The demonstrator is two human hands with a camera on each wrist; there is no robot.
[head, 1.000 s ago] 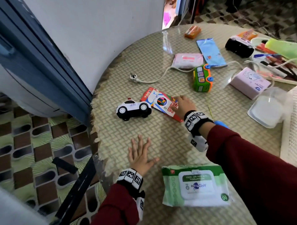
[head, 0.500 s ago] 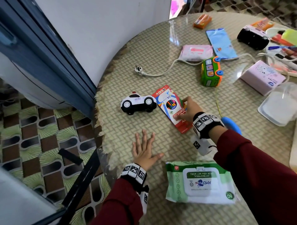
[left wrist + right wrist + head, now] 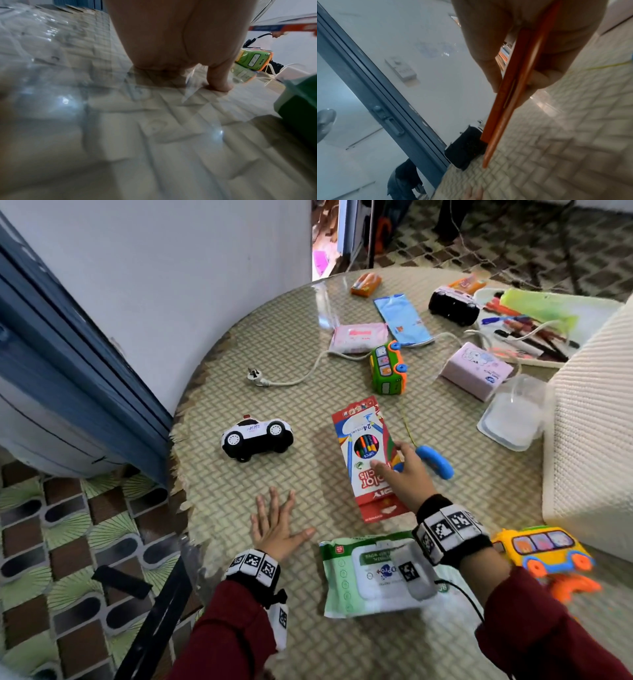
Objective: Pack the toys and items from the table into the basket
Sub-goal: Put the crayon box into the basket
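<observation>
- The pencil box (image 3: pixel 368 453) is thin card — light and fairly stiff, I judge, yet easy to dent if squeezed hard, and its glossy face may slip. The long edges near the middle look the safest place to hold it.
- The right hand (image 3: pixel 407 474) pinches the box by its right long edge, thumb on the printed face and fingers underneath; the right wrist view shows the orange edge (image 3: pixel 508 86) clamped between them.
- The box looks tilted up off the table (image 3: pixel 239 392), between the police car (image 3: pixel 257 434) and a blue handle (image 3: pixel 436 462); whether its near end touches the top I cannot tell.
- It is red, with a white panel reading "24 colors" and a round window showing coloured pencils.
- The left hand (image 3: pixel 274 525) lies flat on the table, fingers spread, gripping nothing — just beside a pack of wipes (image 3: pixel 359 577).
- The white basket (image 3: pixel 589 433) stands at the table's right side, near the box.
</observation>
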